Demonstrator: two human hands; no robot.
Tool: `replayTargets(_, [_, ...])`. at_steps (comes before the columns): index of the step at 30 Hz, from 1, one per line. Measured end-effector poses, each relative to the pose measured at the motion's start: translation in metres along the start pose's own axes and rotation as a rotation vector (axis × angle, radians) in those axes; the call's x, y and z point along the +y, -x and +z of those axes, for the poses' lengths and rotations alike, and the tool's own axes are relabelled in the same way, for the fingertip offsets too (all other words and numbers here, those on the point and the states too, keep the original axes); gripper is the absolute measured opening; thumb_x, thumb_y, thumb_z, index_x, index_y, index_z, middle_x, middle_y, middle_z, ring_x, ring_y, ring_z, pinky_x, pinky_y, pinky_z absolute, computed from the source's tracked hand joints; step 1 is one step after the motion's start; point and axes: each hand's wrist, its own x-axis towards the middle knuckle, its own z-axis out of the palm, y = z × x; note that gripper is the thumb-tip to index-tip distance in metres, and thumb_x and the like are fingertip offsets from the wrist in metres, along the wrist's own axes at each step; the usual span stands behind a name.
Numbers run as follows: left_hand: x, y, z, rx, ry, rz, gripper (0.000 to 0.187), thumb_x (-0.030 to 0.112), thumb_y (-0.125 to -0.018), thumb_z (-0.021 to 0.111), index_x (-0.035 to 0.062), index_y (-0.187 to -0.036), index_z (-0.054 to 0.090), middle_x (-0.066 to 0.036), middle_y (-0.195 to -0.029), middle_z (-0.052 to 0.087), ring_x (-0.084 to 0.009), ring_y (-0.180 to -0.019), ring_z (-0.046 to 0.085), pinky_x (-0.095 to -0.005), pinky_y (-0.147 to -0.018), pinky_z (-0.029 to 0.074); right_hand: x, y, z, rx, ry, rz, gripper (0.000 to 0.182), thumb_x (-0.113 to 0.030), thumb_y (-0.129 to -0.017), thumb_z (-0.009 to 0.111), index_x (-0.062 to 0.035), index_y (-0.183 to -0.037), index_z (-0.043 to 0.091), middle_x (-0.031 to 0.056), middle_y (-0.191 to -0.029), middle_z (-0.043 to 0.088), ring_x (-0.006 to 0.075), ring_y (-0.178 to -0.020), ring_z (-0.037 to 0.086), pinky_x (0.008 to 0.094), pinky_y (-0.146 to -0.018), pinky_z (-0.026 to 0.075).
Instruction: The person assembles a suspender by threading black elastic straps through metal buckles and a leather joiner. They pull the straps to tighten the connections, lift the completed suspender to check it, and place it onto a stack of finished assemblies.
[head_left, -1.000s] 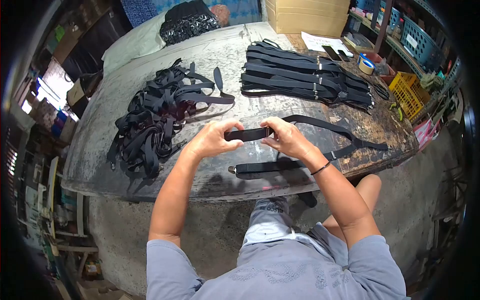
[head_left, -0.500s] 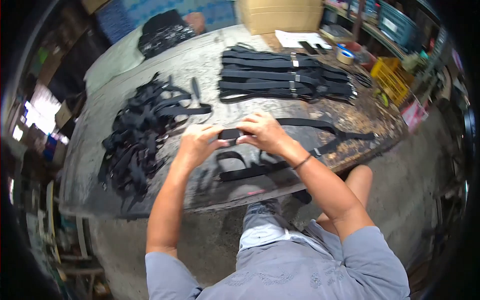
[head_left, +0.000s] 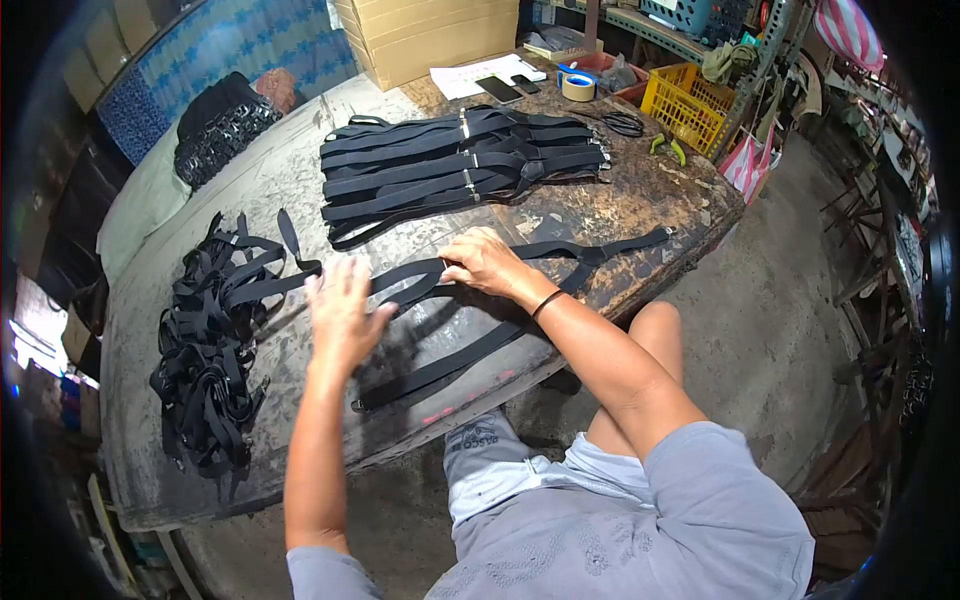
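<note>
A black elastic strap set [head_left: 600,255] with metal clips lies across the worn table, its two long bands running leftward. My right hand [head_left: 482,262] pinches the upper band near a metal buckle. Over the left part of that band, my left hand [head_left: 342,305] has its fingers spread and holds nothing. The lower band [head_left: 440,375] lies near the table's front edge. Behind my hands is a neat stack of black straps [head_left: 400,170] with silver clips. To the left of my left hand lies a tangled heap of black straps [head_left: 205,350].
Along the back are a cardboard box [head_left: 430,35], papers [head_left: 465,80], two phones [head_left: 499,90], a tape roll [head_left: 577,87] and black scissors [head_left: 622,123]. Green-handled pliers [head_left: 668,148] lie at the right, near a yellow crate [head_left: 685,108]. More black straps [head_left: 225,125] are piled back left.
The view has shifted right. My left hand has let go of the band and opened beside it. The upper band now lies stretched leftward, while my right hand still grips it.
</note>
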Motion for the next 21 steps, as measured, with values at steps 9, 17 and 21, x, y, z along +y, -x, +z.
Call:
replayTargets(9, [0.053, -0.053, 0.045, 0.035, 0.180, 0.185, 0.036, 0.019, -0.093, 0.063, 0.0133, -0.128, 0.058, -0.007, -0.106, 0.059, -0.0274, -0.112, 0.055, -0.0587, -0.107, 0.031, 0.007, 0.001, -0.026, -0.104, -0.043, 0.058, 0.035, -0.039, -0.083, 0.072, -0.0131, -0.107, 0.071, 0.0074, -0.101, 0.069, 0.0305, -0.105, 0.060, 0.0442, -0.094, 0.041])
replayTargets(17, [0.032, -0.039, 0.054, 0.092, 0.048, 0.210, 0.034, 0.019, -0.092, 0.065, 0.0168, -0.125, 0.059, -0.004, -0.108, 0.059, -0.0256, -0.114, 0.054, -0.0596, -0.106, 0.031, 0.057, 0.042, -0.066, -0.217, 0.116, 0.160, 0.036, -0.043, -0.080, 0.072, -0.0143, -0.102, 0.075, 0.0062, -0.103, 0.067, 0.0289, -0.111, 0.057, 0.0452, -0.099, 0.037])
replayTargets(21, [0.035, -0.035, 0.059, 0.020, 0.063, 0.196, 0.032, 0.019, -0.093, 0.063, 0.0161, -0.124, 0.059, -0.003, -0.112, 0.060, -0.0258, -0.118, 0.053, -0.0627, -0.107, 0.029, 0.062, 0.058, -0.072, -0.187, 0.104, 0.165, 0.034, -0.041, -0.077, 0.074, -0.0132, -0.097, 0.075, 0.0054, -0.103, 0.064, 0.0293, -0.110, 0.056, 0.0437, -0.095, 0.041])
